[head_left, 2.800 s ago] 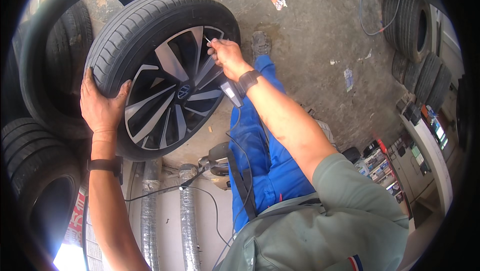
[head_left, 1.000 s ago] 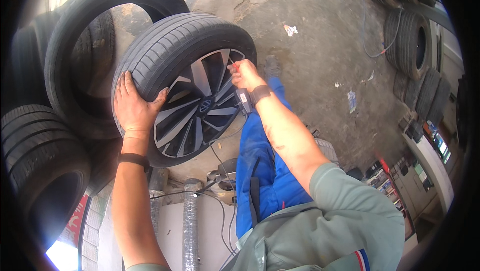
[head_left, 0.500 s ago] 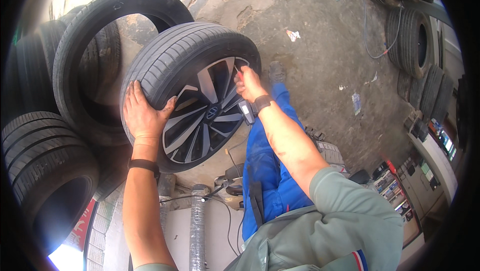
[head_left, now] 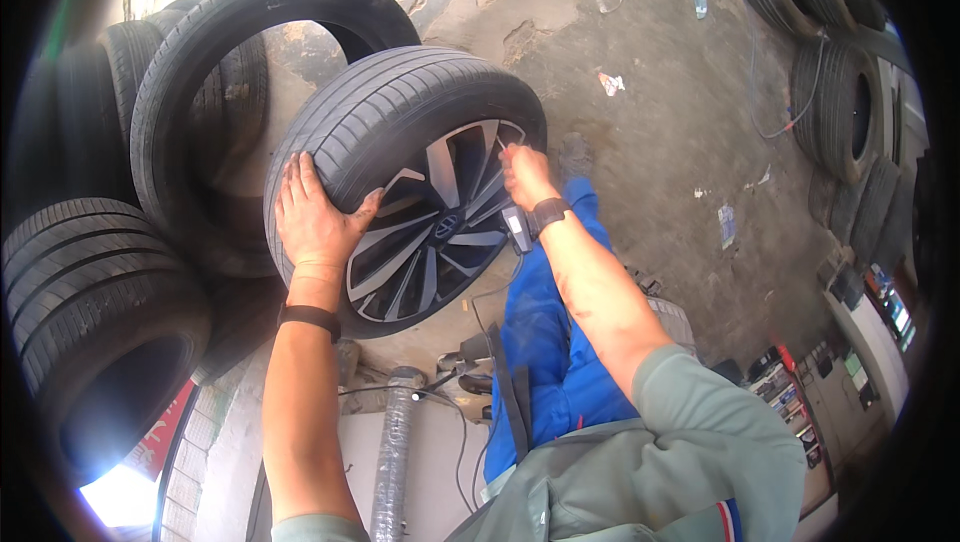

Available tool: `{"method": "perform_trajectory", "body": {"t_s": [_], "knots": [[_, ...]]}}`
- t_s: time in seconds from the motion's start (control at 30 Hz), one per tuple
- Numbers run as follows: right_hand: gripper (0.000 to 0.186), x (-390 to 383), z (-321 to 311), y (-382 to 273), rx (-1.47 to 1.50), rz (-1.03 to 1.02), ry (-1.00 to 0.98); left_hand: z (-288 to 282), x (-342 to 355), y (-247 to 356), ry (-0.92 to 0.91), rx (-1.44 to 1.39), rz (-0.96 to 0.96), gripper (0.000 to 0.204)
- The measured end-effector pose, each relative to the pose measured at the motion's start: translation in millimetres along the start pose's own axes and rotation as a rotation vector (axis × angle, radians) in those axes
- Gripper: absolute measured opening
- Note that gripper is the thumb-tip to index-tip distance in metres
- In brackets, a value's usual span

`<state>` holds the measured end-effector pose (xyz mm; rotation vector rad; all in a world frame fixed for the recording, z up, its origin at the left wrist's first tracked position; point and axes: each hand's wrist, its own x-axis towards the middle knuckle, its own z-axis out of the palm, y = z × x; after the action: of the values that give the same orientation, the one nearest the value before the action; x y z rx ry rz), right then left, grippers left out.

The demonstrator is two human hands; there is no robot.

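Note:
A mounted car tyre [head_left: 370, 92] stands tilted in front of me, its black and silver alloy wheel [head_left: 437, 172] facing me. My left hand [head_left: 318, 220] lies with spread fingers on the tread and sidewall at the left. At the wheel's upper right edge, my right hand [head_left: 528, 177] is closed round a small tool. Its thin metal shaft [head_left: 502, 143] points at the rim; the handle is mostly hidden by my fingers. A dark watch-like band [head_left: 548, 210] sits on my right wrist, with a grey boxy device [head_left: 517, 229] beside it.
A bare upright tyre [head_left: 165, 132] leans behind the wheel, and a wide tyre [head_left: 95, 282] lies at left. More tyres [head_left: 835, 102] are stacked at far right. A wrapped post [head_left: 398, 442] and a black cable [head_left: 462, 412] are near my legs. Litter [head_left: 611, 84] dots the concrete floor.
The whole view has shifted, so the wheel and both hands appear slightly farther right. Both hands keep their places on the wheel, and less of the tool's red handle shows now.

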<state>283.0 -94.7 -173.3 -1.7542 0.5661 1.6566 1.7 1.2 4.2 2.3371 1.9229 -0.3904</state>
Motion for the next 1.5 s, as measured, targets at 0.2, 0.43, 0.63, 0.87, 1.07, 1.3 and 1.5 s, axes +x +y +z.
{"method": "perform_trajectory", "body": {"t_s": [0.2,0.43,0.63,0.87,1.07,1.3,1.5], "knots": [[0.020,-16,14,4,0.070,-0.085,0.058,1,-3,0,0.013,-0.025,0.005,0.110],[0.011,-13,17,12,0.057,-0.332,0.171,4,-3,0,0.125,-0.017,0.062,0.106],[0.007,-10,13,10,0.235,-0.012,0.085,6,-2,0,0.133,-0.008,0.080,0.103],[0.011,-12,20,18,0.285,-0.153,0.138,2,-4,-2,0.121,0.009,0.087,0.101],[0.014,-14,22,16,0.152,-0.240,0.146,3,-3,1,0.131,0.009,0.096,0.102],[0.013,-7,10,13,0.263,-0.017,0.058,4,-3,-2,0.137,0.011,0.111,0.102],[0.018,-6,8,19,0.169,-0.237,0.144,4,-2,0,0.138,0.007,0.109,0.102]]}}
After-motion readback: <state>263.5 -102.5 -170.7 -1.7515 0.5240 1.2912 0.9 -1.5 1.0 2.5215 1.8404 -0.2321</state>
